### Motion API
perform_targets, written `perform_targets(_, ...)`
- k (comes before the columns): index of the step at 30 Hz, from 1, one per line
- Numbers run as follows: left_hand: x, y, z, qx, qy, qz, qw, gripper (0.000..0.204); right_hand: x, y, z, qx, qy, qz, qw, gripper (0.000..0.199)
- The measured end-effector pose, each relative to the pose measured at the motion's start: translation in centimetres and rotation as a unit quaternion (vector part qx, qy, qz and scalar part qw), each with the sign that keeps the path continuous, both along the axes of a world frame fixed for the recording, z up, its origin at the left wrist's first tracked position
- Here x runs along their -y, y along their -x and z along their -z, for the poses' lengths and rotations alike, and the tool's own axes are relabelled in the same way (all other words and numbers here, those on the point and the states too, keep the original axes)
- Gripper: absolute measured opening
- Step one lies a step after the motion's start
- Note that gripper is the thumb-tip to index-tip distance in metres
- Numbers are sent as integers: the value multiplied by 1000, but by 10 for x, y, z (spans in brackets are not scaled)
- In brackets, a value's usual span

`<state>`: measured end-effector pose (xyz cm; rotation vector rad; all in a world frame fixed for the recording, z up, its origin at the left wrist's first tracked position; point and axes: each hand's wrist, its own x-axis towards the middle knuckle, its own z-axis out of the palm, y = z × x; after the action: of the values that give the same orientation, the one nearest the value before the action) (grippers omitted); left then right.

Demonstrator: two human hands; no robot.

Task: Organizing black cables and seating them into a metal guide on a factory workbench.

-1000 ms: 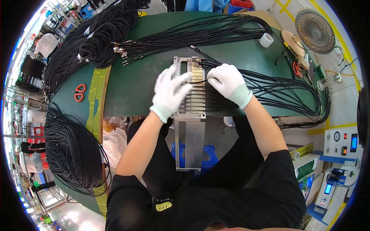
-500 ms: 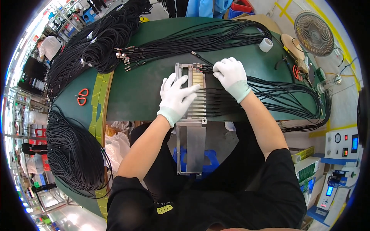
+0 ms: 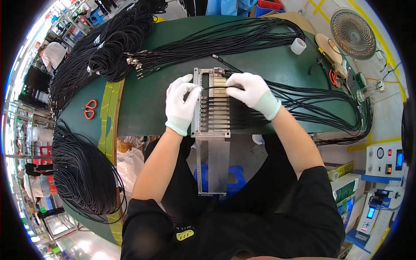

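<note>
The green surface (image 3: pixel 156 108) fills most of the view, with heaps of coiled black cable (image 3: pixel 99 52) at its far left and a fan of loose leads (image 3: pixel 320 97) running off to the right. At the near edge a metal jig (image 3: pixel 212 117) sits partly over the lip, its slots already filled row on row with cables.

Both gloved hands work at its top rows. The left hand (image 3: pixel 181 106) is curled, fingertips pinching one black cable (image 3: pixel 214 87) by its end; the right hand (image 3: pixel 251 92) closes over the same lead further along. To my eye, seating it well means keeping it taut and level (no twist) before pressing it into the slot.

The cable is thin, black and flexible.
</note>
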<state>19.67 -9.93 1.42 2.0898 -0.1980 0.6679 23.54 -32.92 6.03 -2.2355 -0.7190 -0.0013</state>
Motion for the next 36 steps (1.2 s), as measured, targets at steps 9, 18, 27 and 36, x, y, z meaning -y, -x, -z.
perform_targets(9,-1,-3,8,-43,-76,-37,995,15,13,-8,17,211,101,-7,972,8)
perform_targets(18,-8,-2,9,-103,-62,-5,993,16,14,-8,14,226,145,0,963,7)
perform_targets(27,23,2,10,-43,-292,44,954,43,11,-9,26,189,138,-1,972,12)
perform_targets(36,33,2,-2,-60,-387,41,919,32,22,-33,36,285,174,130,933,14)
